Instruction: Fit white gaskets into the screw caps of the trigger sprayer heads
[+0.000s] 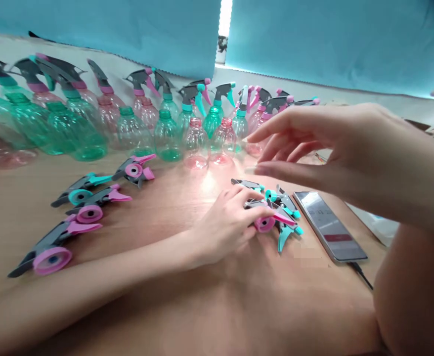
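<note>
Pinching pink-collared sprayer head (pixel 264 223) w/ L hand (pixel 226 217) on tabletop (pixel 168 202), among loose heads (pixel 287 201) near phone (pixel 319 217), prob. for finer control; holding R hand (pixel 350 143) empty, fingers parted, raised before bottles (pixel 195 143), prob. giving L hand room.

Two bare hands: one left hand (pixel 226 217), one right hand (pixel 324 143). One wooden counter (pixel 165 202). Four loose grey plastic spray heads (pixel 50 242) at left, three pink-collared, one teal-collared; the partly covered right-hand cluster (pixel 264 223) looks like four more, one pink, three teal. Translucent plastic bottles with bare necks: at least two pink bottles (pixel 195 146), four green bottles (pixel 168 136). Over ten head-fitted bottles (pixel 169 105). One rectangular phone (pixel 326 222), one black cable (pixel 361 274).
</note>
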### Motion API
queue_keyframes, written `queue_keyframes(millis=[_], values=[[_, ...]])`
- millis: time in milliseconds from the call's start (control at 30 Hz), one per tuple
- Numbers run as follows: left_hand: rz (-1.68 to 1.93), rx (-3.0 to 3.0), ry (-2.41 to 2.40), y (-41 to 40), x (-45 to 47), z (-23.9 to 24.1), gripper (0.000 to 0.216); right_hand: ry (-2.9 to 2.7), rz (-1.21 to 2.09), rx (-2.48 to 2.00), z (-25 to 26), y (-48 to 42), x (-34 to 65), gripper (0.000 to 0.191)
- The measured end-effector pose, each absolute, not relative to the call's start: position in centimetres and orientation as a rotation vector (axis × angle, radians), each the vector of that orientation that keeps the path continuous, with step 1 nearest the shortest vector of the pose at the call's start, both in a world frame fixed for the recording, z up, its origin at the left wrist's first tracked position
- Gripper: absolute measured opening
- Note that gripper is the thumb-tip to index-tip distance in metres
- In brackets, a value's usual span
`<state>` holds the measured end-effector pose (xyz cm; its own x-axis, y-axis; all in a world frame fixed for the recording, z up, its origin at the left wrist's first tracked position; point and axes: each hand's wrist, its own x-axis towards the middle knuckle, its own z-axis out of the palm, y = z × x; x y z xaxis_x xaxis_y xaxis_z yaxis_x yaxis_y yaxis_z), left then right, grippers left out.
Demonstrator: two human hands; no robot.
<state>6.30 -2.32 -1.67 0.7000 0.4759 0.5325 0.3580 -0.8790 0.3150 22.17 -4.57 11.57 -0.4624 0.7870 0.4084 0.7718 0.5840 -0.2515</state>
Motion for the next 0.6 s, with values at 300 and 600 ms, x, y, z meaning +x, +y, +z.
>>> queue_keyframes(millis=[300, 600], values=[[0.725, 2.938, 0.578, -4.2, 5.0, -4.1, 0.036, -2.235, -0.147, -1.294, 12.2, -4.6, 24.1, 0.025], [0.784, 3.321, 0.324, -4.1, 7.9, -3.9, 0.029, -2.329, -0.066, -1.28, 11.8, -4.4, 22.5, 0.027]])
